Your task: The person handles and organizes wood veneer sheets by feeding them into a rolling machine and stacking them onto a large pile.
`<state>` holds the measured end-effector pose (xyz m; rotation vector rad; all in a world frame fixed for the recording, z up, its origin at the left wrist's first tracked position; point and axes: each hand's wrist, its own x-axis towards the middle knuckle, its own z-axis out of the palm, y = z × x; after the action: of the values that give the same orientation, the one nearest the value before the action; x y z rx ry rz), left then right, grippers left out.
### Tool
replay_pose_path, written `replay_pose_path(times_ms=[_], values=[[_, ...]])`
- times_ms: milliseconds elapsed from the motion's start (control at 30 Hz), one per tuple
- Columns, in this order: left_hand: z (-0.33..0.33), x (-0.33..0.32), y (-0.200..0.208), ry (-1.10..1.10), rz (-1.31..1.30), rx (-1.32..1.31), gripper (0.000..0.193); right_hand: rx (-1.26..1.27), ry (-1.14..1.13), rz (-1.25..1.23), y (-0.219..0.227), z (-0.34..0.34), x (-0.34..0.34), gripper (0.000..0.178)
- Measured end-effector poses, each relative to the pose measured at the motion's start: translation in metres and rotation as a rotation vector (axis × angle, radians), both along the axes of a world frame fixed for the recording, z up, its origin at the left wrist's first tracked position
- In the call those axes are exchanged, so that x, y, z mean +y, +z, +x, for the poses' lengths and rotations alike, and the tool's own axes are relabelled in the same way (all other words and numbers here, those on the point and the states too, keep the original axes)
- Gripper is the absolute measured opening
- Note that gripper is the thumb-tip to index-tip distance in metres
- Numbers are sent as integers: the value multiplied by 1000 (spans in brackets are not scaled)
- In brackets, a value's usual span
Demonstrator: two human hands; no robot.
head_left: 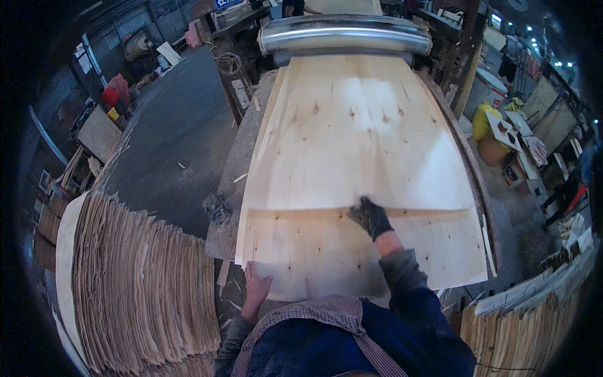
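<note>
A pale, knotty wood veneer sheet (352, 151) lies lengthwise on the bed in front of me, its far end at a shiny metal roller (345, 36). Nearer to me shows a second veneer sheet (314, 251), partly beneath the first. My right hand (369, 218), in a dark glove, is closed at the upper sheet's near edge, which looks slightly raised and casts a shadow; its fingertips are partly hidden. My bare left hand (257, 286) rests at the near left corner of the lower sheet, fingers stretched and thumb apart.
A tall stack of veneer (144, 283) stands at my left, another veneer stack (527, 314) at my right. A handwheel (228, 63) sits left of the roller. Buckets and a yellow bag (482, 120) line the right side. A person stands beyond the roller.
</note>
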<state>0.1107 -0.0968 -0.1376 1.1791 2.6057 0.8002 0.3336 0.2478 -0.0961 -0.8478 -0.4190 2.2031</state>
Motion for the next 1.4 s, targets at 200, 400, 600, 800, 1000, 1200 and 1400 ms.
replay_pose_path(times_ms=[200, 400, 600, 800, 1000, 1200, 1400], values=[[-5, -1, 54, 75, 153, -469, 60, 420, 180, 603, -13, -27, 48, 28], [-8, -1, 82, 180, 374, -946, 45, 223, 375, -22, -4, -7, -35, 31], [11, 12, 157, -35, 492, -1014, 45, 168, 657, -90, -11, 61, -153, 39], [12, 17, 199, -122, 594, -1054, 47, 94, 580, -156, 36, 104, -192, 46], [-4, 16, 226, -41, 763, -1103, 48, 113, 690, -64, 5, 176, -189, 52], [-25, 27, 225, 21, 811, -1193, 51, -297, 574, 155, 34, 150, -206, 49], [-91, 36, 106, 106, 627, -936, 51, 206, 172, -78, 11, 106, -150, 21]])
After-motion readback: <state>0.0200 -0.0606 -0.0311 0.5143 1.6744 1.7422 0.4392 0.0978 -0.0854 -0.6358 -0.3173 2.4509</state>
